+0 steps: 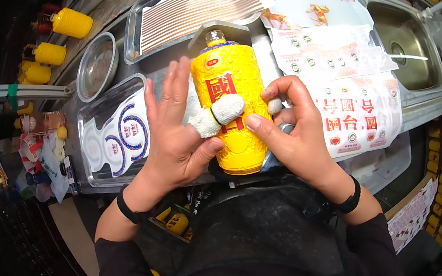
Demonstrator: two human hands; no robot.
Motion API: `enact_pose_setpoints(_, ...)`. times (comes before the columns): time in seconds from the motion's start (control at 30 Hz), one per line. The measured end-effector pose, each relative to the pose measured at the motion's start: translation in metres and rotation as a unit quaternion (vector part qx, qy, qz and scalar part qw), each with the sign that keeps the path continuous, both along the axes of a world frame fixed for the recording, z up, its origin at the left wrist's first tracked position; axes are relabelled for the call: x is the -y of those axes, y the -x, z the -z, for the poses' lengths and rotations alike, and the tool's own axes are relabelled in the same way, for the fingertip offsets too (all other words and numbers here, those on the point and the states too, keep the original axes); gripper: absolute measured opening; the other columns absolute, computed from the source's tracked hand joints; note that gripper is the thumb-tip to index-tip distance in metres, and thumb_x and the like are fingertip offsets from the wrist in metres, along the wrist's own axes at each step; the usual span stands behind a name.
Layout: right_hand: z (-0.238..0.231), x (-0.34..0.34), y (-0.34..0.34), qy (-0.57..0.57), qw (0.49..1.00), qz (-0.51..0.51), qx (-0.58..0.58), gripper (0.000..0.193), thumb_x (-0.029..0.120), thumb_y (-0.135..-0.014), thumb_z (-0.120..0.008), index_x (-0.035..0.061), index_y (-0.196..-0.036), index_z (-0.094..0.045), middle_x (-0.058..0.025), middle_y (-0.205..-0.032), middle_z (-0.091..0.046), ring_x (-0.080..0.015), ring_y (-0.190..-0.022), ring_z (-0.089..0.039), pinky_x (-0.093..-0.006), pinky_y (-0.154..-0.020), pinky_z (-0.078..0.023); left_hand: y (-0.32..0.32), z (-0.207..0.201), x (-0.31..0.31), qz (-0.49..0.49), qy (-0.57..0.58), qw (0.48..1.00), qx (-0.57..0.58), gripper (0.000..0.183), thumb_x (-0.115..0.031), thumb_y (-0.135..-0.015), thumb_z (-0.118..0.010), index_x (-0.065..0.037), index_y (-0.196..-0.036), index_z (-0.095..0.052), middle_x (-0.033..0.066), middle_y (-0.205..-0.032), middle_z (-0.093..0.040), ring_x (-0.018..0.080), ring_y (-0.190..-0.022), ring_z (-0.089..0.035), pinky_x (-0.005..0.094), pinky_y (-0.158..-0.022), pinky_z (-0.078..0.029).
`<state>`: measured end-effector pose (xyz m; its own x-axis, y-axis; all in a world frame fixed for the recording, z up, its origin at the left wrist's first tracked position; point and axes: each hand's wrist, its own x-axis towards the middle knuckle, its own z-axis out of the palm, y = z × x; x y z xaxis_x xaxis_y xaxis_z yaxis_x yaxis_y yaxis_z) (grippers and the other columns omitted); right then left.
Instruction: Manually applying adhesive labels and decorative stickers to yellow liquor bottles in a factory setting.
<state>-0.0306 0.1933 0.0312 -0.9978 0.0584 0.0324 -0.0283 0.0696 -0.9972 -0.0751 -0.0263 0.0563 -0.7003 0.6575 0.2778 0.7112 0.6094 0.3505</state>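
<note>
With our left hand (171, 138) spread and our right hand (303, 143) curled, though whether it pinches we cannot tell, we should gently steady the yellow bottle (248, 89), nearer to us than the striped sheet (200, 11).

A bare strip of desk (151, 67) lies between the striped-sheet tray (131, 44) and the decal tray (111, 181). The yellow bottle (252, 89) blocks it rightward.

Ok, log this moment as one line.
yellow bottle: neck pointing away | left hand: open, index finger wrapped | right hand: curled at bottle's right edge | printed sheets: right of bottle
</note>
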Motion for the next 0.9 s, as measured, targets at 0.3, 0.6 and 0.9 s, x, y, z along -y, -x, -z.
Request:
enact_pose_setpoints(0.3,-0.004,0.002,0.001,0.021,1.0,-0.016,0.017,0.036,0.018,-0.081,-0.074,0.0044,-0.106,-0.051,-0.0046,-0.099,-0.054,-0.0089,-0.086,-0.052,-0.022,-0.062,-0.044,-0.004,0.012,0.015,-0.021,-0.036,0.998,0.051,0.043,-0.049,-0.096,-0.046,-0.022,-0.123,-0.067,0.0276,-0.155,-0.02,0.0442,-0.142,-0.023,0.0612,-0.111,-0.002)
enact_pose_setpoints(0.6,-0.005,0.004,0.0,0.022,0.999,-0.026,0.019,0.037,0.019,-0.084,-0.072,0.0029,-0.108,-0.049,-0.005,-0.102,-0.051,-0.008,-0.085,-0.052,-0.0218,-0.064,-0.045,0.02,0.007,0.008,-0.001,-0.019,1.0,-0.022,0.037,-0.045,-0.093,-0.053,-0.018,-0.111,-0.071,0.0231,-0.155,-0.025,0.0435,-0.141,-0.026,0.0631,-0.11,-0.008)
enact_pose_setpoints(0.9,-0.009,0.004,-0.001,0.037,0.998,-0.033,0.027,0.038,0.02,-0.085,-0.072,0.0024,-0.108,-0.048,-0.0047,-0.103,-0.05,-0.0069,-0.081,-0.053,-0.0199,-0.063,-0.045,0.026,0.02,0.009,-0.02,-0.07,0.997,0.0,0.037,-0.042,-0.095,-0.05,-0.02,-0.119,-0.067,0.0218,-0.155,-0.026,0.041,-0.142,-0.025,0.0617,-0.111,-0.007)
